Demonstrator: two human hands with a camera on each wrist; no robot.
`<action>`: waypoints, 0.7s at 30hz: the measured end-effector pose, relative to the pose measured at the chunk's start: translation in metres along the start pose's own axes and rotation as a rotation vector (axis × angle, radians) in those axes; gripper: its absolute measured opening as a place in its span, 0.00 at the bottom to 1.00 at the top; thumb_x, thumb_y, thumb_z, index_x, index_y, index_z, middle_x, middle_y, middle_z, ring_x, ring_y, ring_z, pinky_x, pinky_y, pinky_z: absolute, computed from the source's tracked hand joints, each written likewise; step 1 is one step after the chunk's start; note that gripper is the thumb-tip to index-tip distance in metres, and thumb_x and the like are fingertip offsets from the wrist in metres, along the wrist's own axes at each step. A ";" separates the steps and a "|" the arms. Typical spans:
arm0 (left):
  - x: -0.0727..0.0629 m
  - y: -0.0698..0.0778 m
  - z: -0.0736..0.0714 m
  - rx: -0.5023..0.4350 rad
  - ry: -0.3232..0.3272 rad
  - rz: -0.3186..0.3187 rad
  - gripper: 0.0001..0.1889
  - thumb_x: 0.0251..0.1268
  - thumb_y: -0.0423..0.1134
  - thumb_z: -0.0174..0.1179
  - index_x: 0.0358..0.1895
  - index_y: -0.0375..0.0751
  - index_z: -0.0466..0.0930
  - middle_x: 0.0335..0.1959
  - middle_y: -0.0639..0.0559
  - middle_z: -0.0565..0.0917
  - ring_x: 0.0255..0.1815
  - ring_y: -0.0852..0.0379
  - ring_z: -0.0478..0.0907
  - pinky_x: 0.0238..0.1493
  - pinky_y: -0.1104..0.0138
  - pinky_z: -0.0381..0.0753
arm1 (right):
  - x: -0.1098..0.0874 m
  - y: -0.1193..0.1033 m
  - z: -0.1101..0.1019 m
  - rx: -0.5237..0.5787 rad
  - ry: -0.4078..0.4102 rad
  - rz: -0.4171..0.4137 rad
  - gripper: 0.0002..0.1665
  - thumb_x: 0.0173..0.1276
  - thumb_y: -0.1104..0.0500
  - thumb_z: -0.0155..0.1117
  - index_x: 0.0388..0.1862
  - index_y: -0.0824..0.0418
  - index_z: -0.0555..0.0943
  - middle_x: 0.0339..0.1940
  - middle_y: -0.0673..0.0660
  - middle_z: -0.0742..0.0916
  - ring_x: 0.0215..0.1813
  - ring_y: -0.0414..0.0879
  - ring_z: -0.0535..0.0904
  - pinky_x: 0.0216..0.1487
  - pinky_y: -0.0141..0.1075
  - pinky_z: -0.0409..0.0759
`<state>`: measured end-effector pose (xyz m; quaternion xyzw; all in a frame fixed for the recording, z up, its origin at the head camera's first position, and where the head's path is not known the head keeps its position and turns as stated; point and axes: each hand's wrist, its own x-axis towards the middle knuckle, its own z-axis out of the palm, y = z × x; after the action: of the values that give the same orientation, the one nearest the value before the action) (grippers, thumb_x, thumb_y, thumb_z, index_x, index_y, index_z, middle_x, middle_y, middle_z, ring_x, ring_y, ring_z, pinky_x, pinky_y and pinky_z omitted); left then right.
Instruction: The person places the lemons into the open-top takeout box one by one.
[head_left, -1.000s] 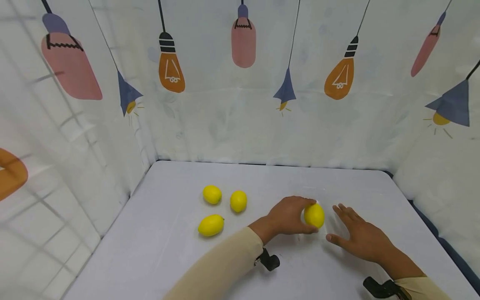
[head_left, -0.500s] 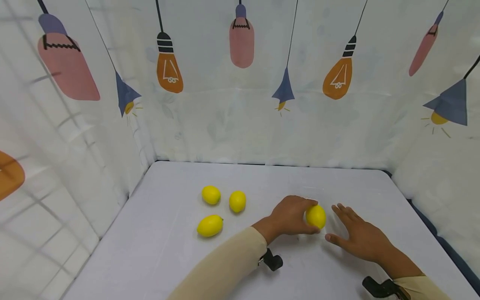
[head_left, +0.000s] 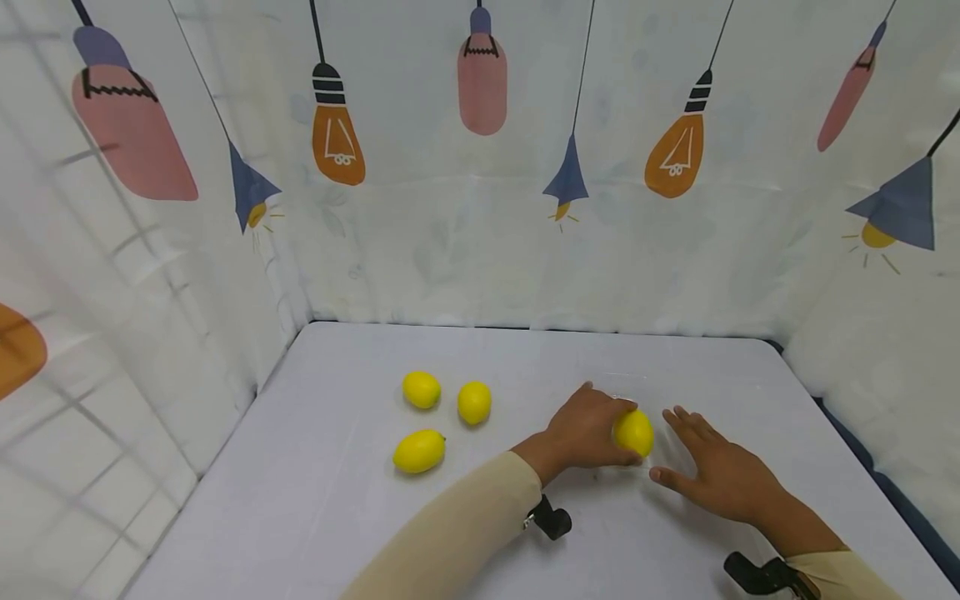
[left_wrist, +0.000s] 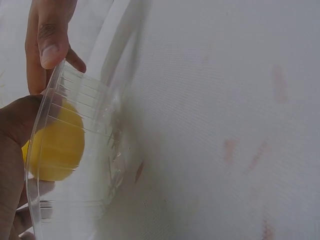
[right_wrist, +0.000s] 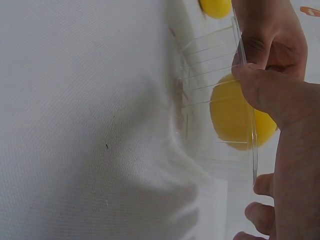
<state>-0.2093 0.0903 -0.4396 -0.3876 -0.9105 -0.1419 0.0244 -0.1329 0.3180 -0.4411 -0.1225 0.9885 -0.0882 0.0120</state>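
Note:
My left hand (head_left: pixel 588 429) holds a yellow lemon (head_left: pixel 634 433) between thumb and fingers, right of the table's middle. In the left wrist view that lemon shows through the ribbed wall of a clear plastic container (left_wrist: pixel 87 100), partly above its rim. My right hand (head_left: pixel 723 475) is just to the right with its fingers extended; its thumb lies right at the container's rim in the right wrist view. Three more lemons sit on the left part of the table: one at the back (head_left: pixel 422 390), one beside it (head_left: pixel 474 403) and one nearer (head_left: pixel 419 451).
The white table (head_left: pixel 315 517) has a curtain (head_left: pixel 450 242) printed with lamps and bulbs behind it and along both sides. A black wrist camera mount (head_left: pixel 551 518) sits at the left sleeve, and another black mount (head_left: pixel 757 575) at the right cuff.
The left hand has shifted slightly to the right with the lemon, and one of its fingers has lifted. The right hand and the other lemons stay in place.

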 end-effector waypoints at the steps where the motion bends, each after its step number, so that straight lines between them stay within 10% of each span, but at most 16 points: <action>1: 0.000 0.000 0.000 0.003 -0.004 -0.003 0.38 0.58 0.67 0.69 0.70 0.56 0.77 0.59 0.64 0.83 0.59 0.63 0.76 0.78 0.55 0.56 | 0.000 0.000 0.000 0.001 0.002 -0.002 0.61 0.64 0.20 0.56 0.81 0.62 0.61 0.78 0.69 0.66 0.74 0.71 0.64 0.51 0.68 0.79; 21: 0.007 0.005 0.005 0.037 -0.131 -0.069 0.29 0.66 0.65 0.63 0.68 0.63 0.79 0.57 0.69 0.83 0.68 0.60 0.71 0.81 0.53 0.45 | -0.001 -0.002 -0.002 0.003 -0.014 0.009 0.61 0.64 0.20 0.57 0.81 0.62 0.62 0.77 0.70 0.67 0.73 0.73 0.64 0.50 0.68 0.79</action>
<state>-0.2102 0.0997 -0.4418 -0.3639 -0.9255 -0.0999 -0.0331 -0.1319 0.3163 -0.4384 -0.1188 0.9888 -0.0886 0.0194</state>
